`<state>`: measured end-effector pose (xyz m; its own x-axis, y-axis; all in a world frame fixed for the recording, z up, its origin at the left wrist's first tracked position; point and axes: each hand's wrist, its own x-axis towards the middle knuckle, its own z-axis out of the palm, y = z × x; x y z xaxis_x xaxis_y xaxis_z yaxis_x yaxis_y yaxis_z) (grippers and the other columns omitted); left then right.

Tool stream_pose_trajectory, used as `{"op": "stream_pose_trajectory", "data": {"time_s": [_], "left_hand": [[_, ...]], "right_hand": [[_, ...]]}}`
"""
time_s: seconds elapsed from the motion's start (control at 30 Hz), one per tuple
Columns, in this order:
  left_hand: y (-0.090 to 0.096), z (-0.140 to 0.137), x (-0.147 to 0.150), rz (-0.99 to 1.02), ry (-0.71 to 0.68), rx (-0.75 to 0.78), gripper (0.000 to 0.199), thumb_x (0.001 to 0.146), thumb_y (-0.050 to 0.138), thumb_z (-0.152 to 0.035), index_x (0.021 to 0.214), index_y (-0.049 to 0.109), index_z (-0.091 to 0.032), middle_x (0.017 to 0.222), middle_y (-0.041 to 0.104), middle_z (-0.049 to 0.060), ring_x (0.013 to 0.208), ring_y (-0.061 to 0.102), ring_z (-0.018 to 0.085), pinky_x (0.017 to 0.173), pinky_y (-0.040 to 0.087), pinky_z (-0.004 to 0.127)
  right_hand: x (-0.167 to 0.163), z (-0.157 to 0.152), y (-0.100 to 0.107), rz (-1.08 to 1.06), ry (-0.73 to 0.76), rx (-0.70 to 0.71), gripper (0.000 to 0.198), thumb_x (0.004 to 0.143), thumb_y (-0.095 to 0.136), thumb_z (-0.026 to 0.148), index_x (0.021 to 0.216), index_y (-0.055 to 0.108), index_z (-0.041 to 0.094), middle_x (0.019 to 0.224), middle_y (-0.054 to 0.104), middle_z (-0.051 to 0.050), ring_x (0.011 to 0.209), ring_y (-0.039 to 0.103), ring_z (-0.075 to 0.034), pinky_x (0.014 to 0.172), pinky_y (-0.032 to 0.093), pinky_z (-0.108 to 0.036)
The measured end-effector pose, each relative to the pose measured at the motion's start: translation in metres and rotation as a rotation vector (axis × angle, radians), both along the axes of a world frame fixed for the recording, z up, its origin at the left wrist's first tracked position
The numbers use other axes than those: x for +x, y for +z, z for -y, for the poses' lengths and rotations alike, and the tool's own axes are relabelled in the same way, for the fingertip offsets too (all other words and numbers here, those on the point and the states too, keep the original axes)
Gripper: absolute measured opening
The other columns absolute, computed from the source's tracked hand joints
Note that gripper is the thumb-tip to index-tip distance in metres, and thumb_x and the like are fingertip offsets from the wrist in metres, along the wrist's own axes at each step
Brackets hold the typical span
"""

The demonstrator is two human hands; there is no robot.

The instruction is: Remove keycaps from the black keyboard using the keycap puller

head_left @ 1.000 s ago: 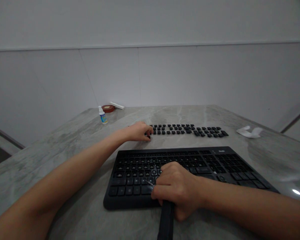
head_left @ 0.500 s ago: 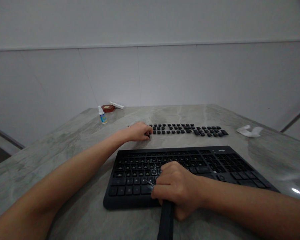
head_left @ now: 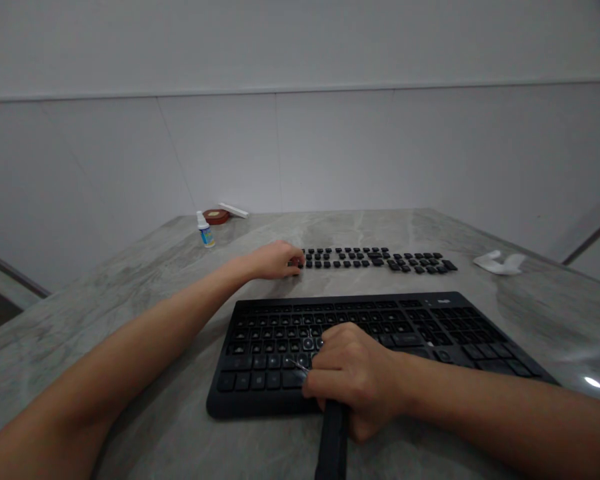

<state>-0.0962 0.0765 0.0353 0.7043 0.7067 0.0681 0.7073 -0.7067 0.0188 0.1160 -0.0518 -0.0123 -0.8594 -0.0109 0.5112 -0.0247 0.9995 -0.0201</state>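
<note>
My left hand [head_left: 279, 260] reaches out over the marble-patterned table, its fingers curled at the left end of the rows of loose black keycaps [head_left: 347, 258]. A dark keycap sits between its thumb and fingertips, partly hidden. Closer to me lies a black keyboard [head_left: 247, 404], many of its key positions bare and some keys still on at the front and right. My right hand [head_left: 353, 377] is closed round a black-handled tool [head_left: 333, 440] over the keyboard's middle. The tool's thin metal wire tip points left above the lower keys; the fist hides its middle part.
At the back left stand a small white spray bottle [head_left: 206, 233] with a blue label, a round red-brown box [head_left: 216, 217] and a white flat strip [head_left: 235, 211]. On the right lies a crumpled white tissue [head_left: 500, 263]. A pale wall [head_left: 330, 153] rises behind the table.
My left hand has shifted very slightly up and its thumb and fingers sit a little farther apart. My right hand, the tool and the keyboard stay put.
</note>
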Motion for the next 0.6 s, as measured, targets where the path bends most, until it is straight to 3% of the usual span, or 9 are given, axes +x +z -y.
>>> {"op": "stream_pose_trajectory", "data": {"time_s": [0.27, 0.6], "left_hand": [[0.013, -0.003, -0.010, 0.068, 0.030, 0.048, 0.022, 0.088, 0.054, -0.017, 0.104, 0.069, -0.018, 0.100, 0.074, 0.005, 0.090, 0.064, 0.017, 0.084, 0.045, 0.028], [-0.005, -0.003, 0.001, -0.025, -0.013, -0.005, 0.021, 0.082, 0.065, -0.018, 0.102, 0.070, -0.020, 0.095, 0.073, 0.003, 0.089, 0.063, 0.017, 0.083, 0.045, 0.027]], "right_hand": [[0.001, 0.000, 0.000, 0.059, -0.012, 0.011, 0.014, 0.062, 0.051, 0.027, 0.073, 0.056, 0.021, 0.053, 0.053, 0.006, 0.045, 0.048, -0.012, 0.046, 0.018, -0.030], [0.001, 0.000, 0.000, -0.013, 0.000, -0.017, 0.014, 0.061, 0.051, 0.026, 0.072, 0.057, 0.020, 0.052, 0.053, 0.006, 0.045, 0.046, -0.012, 0.046, 0.018, -0.030]]}}
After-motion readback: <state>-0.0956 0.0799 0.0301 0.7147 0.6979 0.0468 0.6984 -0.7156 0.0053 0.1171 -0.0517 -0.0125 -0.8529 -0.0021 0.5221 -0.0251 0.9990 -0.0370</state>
